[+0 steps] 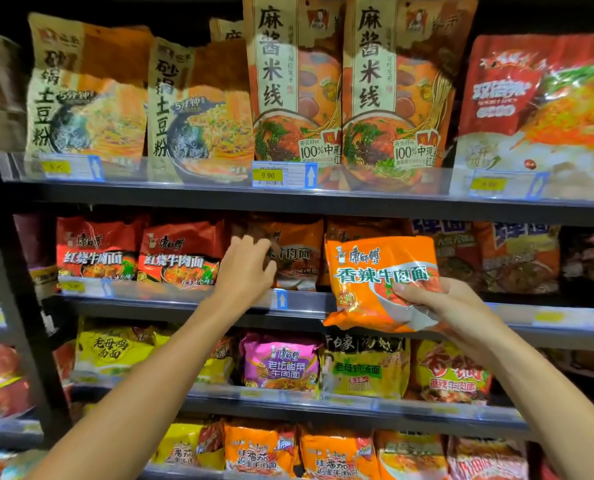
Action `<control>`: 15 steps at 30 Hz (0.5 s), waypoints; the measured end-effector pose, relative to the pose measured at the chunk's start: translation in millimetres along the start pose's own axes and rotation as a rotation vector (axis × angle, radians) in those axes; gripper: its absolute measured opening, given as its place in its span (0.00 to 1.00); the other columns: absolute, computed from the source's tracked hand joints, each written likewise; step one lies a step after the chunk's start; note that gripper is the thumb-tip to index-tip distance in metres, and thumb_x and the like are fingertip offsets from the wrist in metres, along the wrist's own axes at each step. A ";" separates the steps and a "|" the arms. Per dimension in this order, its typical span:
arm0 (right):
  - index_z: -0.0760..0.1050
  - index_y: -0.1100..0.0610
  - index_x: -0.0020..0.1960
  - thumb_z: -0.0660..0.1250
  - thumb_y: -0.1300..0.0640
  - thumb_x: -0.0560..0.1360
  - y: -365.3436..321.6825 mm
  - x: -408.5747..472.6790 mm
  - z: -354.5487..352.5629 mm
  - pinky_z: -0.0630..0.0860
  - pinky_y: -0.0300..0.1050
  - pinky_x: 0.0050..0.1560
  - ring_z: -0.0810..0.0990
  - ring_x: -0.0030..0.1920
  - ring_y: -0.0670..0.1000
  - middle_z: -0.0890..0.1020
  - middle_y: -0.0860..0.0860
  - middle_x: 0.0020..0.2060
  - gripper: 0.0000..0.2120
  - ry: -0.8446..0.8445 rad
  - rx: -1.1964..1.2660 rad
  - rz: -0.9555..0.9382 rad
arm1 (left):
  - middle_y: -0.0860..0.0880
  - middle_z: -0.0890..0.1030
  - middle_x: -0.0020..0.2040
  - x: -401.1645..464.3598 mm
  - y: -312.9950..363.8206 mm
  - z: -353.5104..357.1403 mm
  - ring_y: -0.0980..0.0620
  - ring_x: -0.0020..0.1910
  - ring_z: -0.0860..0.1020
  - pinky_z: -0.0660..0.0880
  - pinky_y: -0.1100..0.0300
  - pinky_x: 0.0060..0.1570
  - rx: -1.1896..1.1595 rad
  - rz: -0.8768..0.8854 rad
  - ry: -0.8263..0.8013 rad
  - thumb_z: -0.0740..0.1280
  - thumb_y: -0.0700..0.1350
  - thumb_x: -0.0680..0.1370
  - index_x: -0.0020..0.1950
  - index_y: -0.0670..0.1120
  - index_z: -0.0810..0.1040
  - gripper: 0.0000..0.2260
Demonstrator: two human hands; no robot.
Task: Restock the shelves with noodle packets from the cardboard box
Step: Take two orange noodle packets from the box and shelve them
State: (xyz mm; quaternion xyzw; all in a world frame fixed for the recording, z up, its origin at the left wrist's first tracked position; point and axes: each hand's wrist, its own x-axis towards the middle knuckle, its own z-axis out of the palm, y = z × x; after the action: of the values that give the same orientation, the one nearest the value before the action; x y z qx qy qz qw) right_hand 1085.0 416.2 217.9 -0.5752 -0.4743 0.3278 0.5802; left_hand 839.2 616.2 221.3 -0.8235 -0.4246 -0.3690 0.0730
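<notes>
Packet (380, 282) before shelf edge (198, 299)

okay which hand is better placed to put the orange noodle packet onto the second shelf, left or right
Right, probably. The right hand already grips the orange noodle packet just in front of the second shelf. The left hand carries no packet; it reaches among the shelved orange packets, seemingly making room.

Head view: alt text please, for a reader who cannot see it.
The right hand holds an orange noodle packet before the second shelf, while the left hand reaches among darker orange packets there. Stocked shelves fill the frame.
</notes>
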 end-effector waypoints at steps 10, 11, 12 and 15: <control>0.71 0.54 0.31 0.78 0.49 0.71 -29.6 53.2 23.5 0.73 0.43 0.43 0.78 0.31 0.45 0.76 0.47 0.26 0.19 0.100 -0.157 -0.082 | 0.55 0.71 0.70 -37.9 -1.3 5.0 0.54 0.70 0.66 0.71 0.56 0.62 -0.087 0.352 -0.149 0.57 0.59 0.82 0.73 0.54 0.71 0.20; 0.73 0.56 0.31 0.78 0.47 0.69 -27.9 60.8 25.0 0.75 0.45 0.48 0.80 0.35 0.46 0.78 0.50 0.28 0.19 0.135 -0.182 -0.064 | 0.55 0.69 0.72 -38.9 1.1 4.6 0.55 0.72 0.64 0.69 0.56 0.64 -0.096 0.361 -0.172 0.56 0.60 0.82 0.75 0.56 0.67 0.22; 0.77 0.60 0.33 0.79 0.46 0.69 -25.7 67.2 26.9 0.75 0.46 0.51 0.83 0.40 0.48 0.81 0.53 0.32 0.19 0.164 -0.195 -0.043 | 0.54 0.67 0.73 -39.6 3.9 3.7 0.55 0.73 0.63 0.69 0.55 0.66 -0.105 0.363 -0.194 0.55 0.61 0.82 0.77 0.57 0.63 0.24; 0.79 0.64 0.38 0.76 0.48 0.71 -15.4 76.7 32.4 0.71 0.43 0.39 0.80 0.39 0.51 0.81 0.54 0.32 0.19 0.237 -0.326 0.055 | 0.51 0.63 0.75 -38.0 8.4 8.4 0.49 0.73 0.60 0.65 0.52 0.68 -0.040 0.358 -0.302 0.52 0.63 0.82 0.79 0.62 0.54 0.25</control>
State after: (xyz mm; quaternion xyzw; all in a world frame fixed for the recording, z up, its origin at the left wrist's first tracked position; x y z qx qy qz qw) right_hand 1078.1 496.9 242.6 -0.7088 -0.4338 0.1923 0.5219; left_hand 836.2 590.0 191.4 -0.9329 -0.2705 -0.2311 0.0568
